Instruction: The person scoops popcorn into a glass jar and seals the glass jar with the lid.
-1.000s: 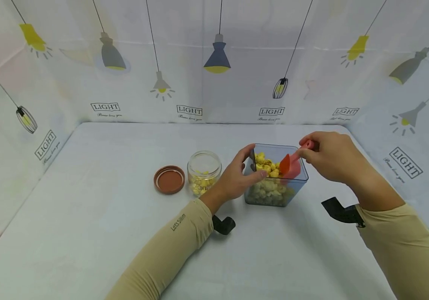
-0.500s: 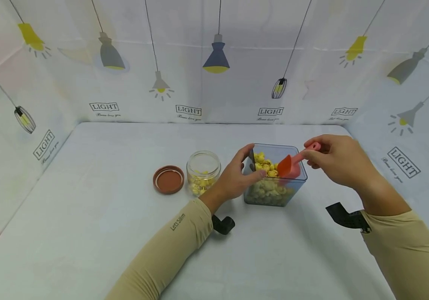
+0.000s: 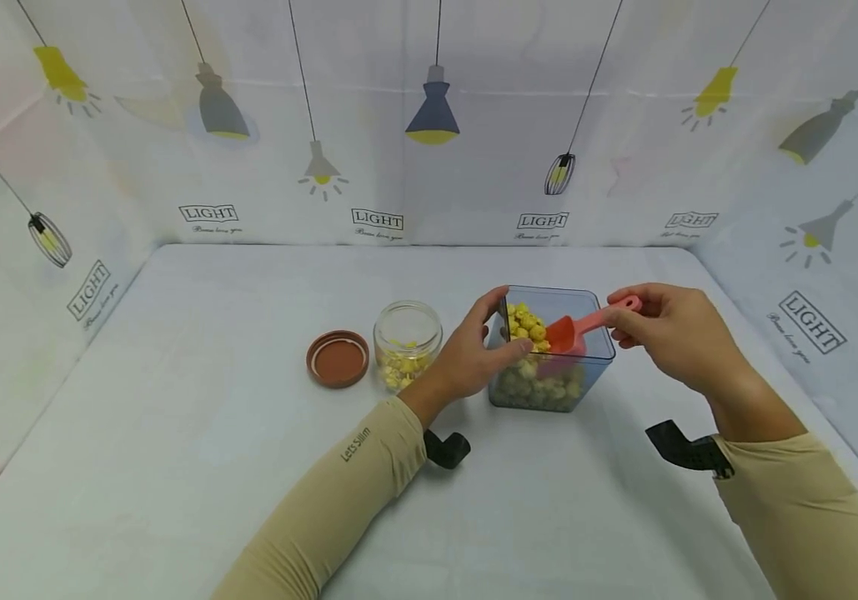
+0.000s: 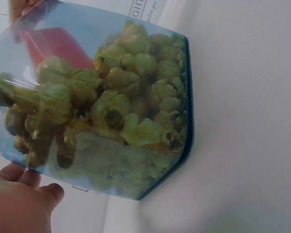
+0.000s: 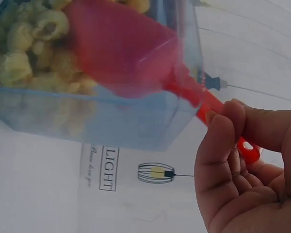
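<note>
A clear bluish plastic container [image 3: 594, 372] of yellow popcorn [image 3: 526, 322] stands right of the table's middle. My left hand [image 3: 471, 354] grips it at the left, thumb over the near rim and fingers along the left side. By its handle, my right hand [image 3: 679, 333] pinches a red scoop [image 3: 564, 335] between thumb and fingers. The scoop's bowl lies inside the container against the popcorn, while its handle slants up over the right rim. Through the wall in the right wrist view, the scoop bowl [image 5: 126, 53] shows beside popcorn [image 5: 19, 68].
Left of my left hand is a lidless clear jar [image 3: 408, 333] with some popcorn in its bottom; my wrist partly hides it. A brown round lid [image 3: 338, 359] lies beside the jar. A printed cloth backdrop [image 3: 489, 167] rises behind the white table [image 3: 173, 417].
The scoop has tipped to a flatter angle and its bowl has moved left into the popcorn. My right hand has dropped slightly. My left hand and the container stay about where they were.
</note>
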Demonstrator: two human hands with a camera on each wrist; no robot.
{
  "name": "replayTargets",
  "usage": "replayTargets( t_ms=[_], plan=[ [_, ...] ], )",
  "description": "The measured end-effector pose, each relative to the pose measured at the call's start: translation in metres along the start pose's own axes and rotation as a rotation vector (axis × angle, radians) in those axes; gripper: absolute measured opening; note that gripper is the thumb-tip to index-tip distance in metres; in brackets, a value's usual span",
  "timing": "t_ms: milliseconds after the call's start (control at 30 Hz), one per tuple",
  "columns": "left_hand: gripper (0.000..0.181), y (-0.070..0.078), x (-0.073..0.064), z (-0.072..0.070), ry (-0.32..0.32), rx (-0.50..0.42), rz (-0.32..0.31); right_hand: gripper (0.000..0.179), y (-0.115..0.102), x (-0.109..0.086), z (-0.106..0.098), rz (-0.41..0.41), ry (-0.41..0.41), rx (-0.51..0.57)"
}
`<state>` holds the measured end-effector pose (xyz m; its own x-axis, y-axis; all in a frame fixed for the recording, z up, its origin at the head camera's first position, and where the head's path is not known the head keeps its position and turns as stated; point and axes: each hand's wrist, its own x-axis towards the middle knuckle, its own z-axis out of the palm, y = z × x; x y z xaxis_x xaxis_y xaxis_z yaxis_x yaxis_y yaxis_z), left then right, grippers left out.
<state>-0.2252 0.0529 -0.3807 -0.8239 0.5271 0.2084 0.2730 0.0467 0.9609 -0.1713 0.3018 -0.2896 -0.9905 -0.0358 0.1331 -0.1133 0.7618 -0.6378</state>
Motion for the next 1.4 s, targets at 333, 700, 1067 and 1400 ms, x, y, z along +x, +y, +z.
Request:
replayTargets(
  t_ms=[333, 700, 1067, 1400],
  plan=[
    [0.077, 0.000, -0.001, 0.001, -0.010, 0.010, 0.006, 0.036, 0.023, -0.007, 0.011, -0.019, 0.050, 0.061],
    [0.078, 0.000, 0.000, 0.001, 0.003, 0.010, -0.002, 0.038, 0.030, -0.005, 0.013, -0.009, 0.028, 0.180],
    [0.078, -0.001, 0.000, 0.000, 0.006, 0.012, 0.008, 0.041, 0.029, -0.007, 0.016, 0.012, 0.051, 0.242],
    [0.078, -0.001, 0.000, 0.001, 0.002, 0.021, 0.006, 0.042, 0.030, -0.006, 0.018, 0.042, 0.073, 0.274]
  ],
)
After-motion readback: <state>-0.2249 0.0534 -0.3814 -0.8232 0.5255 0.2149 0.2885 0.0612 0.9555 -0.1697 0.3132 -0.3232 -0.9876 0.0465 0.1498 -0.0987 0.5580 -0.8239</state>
